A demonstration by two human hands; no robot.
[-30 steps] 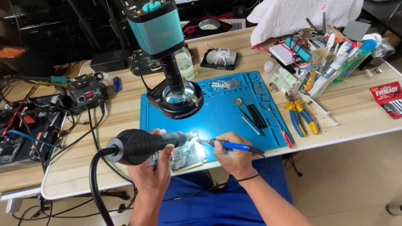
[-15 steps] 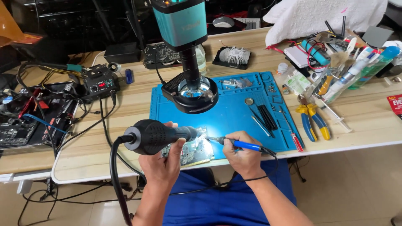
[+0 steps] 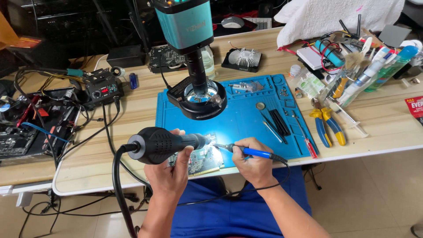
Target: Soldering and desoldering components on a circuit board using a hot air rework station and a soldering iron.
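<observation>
Here my left hand grips the hot-air gun, my right hand the iron; both tips meet, pointing inward over the board

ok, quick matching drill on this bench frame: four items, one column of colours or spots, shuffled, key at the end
Items:
1. hot air gun
2. soldering iron
3. pliers
4. work mat

Descriptions:
A. blue sheet under the microscope stand
B. blue handle, held in the right hand
C. black barrel, held in the left hand
D. yellow and blue handles, lying on the table right of the mat

Pairs: 1-C, 2-B, 3-D, 4-A
</observation>
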